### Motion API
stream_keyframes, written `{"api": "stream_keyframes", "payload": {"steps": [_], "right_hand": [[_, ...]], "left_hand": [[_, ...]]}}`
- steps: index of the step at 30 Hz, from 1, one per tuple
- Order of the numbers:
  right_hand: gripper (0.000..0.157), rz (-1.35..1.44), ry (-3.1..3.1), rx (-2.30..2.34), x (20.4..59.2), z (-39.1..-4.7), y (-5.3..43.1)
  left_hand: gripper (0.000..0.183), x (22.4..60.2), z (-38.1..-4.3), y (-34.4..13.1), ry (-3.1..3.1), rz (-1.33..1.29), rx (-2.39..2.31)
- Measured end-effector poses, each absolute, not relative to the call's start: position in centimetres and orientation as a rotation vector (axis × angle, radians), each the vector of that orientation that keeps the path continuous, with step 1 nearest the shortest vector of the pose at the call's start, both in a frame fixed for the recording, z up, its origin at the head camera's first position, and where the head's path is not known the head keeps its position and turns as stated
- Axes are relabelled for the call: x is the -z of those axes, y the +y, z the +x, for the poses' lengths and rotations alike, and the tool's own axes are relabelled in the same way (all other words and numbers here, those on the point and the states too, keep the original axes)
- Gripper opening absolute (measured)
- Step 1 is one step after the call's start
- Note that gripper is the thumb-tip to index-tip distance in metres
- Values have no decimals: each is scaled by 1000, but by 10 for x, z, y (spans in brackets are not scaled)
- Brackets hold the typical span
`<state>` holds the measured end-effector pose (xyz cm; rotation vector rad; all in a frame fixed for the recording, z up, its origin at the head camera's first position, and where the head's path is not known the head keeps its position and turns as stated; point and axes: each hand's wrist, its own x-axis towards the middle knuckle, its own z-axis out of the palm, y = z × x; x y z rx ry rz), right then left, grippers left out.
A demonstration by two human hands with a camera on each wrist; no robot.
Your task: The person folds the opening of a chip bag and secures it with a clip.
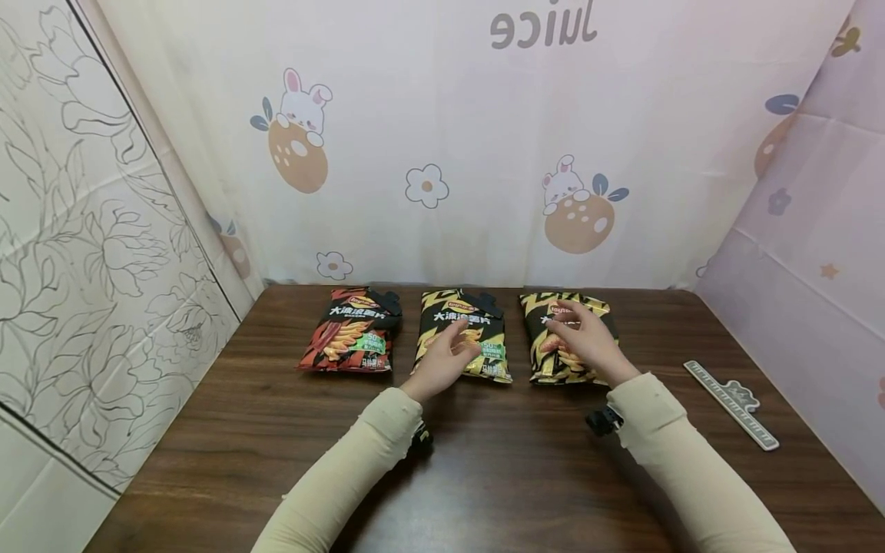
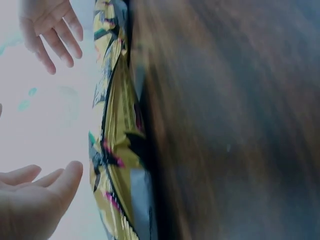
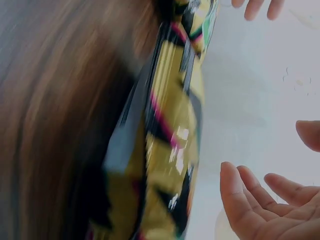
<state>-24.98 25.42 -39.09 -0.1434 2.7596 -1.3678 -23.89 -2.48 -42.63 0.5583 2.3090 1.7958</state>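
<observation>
Three chip bags lie in a row at the back of the brown table. One is a red and black chip bag point(image 1: 349, 338) on the left; the middle chip bag point(image 1: 442, 307) and the right chip bag point(image 1: 542, 311) are yellow and black. My left hand point(image 1: 442, 361) hovers over the lower part of the middle bag, thumb and fingers apart. Over the right bag, my right hand point(image 1: 588, 338) covers part of its front with loosely bent fingers. Both wrist views show a gap between the hands and the yellow chip bags point(image 2: 117, 125). Neither hand holds anything.
Black clip-like pieces point(image 1: 385, 301) sit at the upper right of the left and middle bags. A pale, ruler-like bar point(image 1: 731, 405) with a grey ornament lies at the table's right side. A printed curtain point(image 1: 484, 115) hangs behind the table point(image 1: 498, 484).
</observation>
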Motion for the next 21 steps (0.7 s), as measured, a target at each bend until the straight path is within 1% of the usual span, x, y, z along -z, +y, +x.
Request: {"api": "stream_keyframes", "payload": {"steps": [6,12,21], "right_hand": [[69,-125,2839,1309,391,-244,275],[76,-47,2841,1302,396,-237,295],[81,71,2835,1304,401,-230,315]], "left_hand": [[63,427,-234,-13,2240,619,-1788],[60,428,-228,-1,2213,607,-1751],[68,430,-221,21,2121,592,-1721]]}}
